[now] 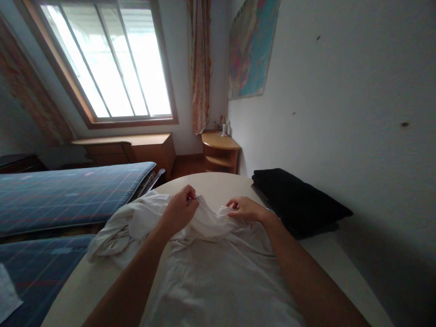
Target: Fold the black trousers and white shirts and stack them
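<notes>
A white, wrinkled garment (218,272) lies spread over a round cream table (221,180); its exact kind is unclear. The far edge is pinched up by my left hand (179,209), whose fingers are closed on the fabric. To the right, my right hand (248,210) grips the same edge between thumb and fingers. Between the two hands the cloth sags in a shallow dip. More of it is bunched in loose folds on the left, beyond my left forearm. Beside my right forearm rests a folded black stack of cloth (296,200).
Blue plaid padded seats (68,195) stand left of the table, with a white piece (7,293) on the nearer one. A wooden corner shelf (221,141) and a desk (153,147) are at the back. The wall (340,150) runs along the right.
</notes>
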Action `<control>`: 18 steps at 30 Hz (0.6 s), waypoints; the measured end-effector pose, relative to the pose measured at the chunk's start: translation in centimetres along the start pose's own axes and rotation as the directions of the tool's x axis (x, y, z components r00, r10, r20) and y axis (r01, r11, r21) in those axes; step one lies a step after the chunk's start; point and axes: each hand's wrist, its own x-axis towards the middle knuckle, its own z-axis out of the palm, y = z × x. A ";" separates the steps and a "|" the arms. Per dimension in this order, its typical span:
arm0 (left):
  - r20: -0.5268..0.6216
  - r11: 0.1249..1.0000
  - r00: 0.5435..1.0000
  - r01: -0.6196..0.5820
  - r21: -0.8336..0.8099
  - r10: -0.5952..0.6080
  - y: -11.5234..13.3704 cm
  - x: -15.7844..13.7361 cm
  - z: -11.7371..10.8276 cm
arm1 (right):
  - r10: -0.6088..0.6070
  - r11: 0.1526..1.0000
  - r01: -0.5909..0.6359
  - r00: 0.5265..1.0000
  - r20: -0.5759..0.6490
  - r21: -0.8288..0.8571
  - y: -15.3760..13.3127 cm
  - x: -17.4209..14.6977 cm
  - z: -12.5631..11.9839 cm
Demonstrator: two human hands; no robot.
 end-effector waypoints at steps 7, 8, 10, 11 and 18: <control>0.013 1.000 1.000 0.006 -0.019 -0.006 0.4 -0.1 -0.1 | -0.082 0.993 0.079 0.996 -0.030 -0.089 -0.7 0.2 0.7; 0.015 1.000 1.000 0.008 -0.018 -0.008 0.4 -0.2 -0.1 | -0.080 0.992 0.076 0.996 -0.027 -0.104 -0.7 0.2 0.8; 0.011 1.000 1.000 0.015 -0.008 -0.015 0.4 -0.2 -0.1 | -0.057 0.990 0.055 0.998 -0.017 -0.132 -0.8 0.2 0.9; 0.004 1.000 1.000 0.019 0.000 -0.019 0.4 -0.1 -0.1 | -0.047 0.990 0.045 0.999 -0.007 -0.136 -0.8 0.3 1.0; -0.094 0.995 0.992 0.084 0.055 -0.079 -1.1 0.4 0.0 | -0.094 0.983 0.055 0.968 -0.232 -0.172 -0.7 0.3 -0.3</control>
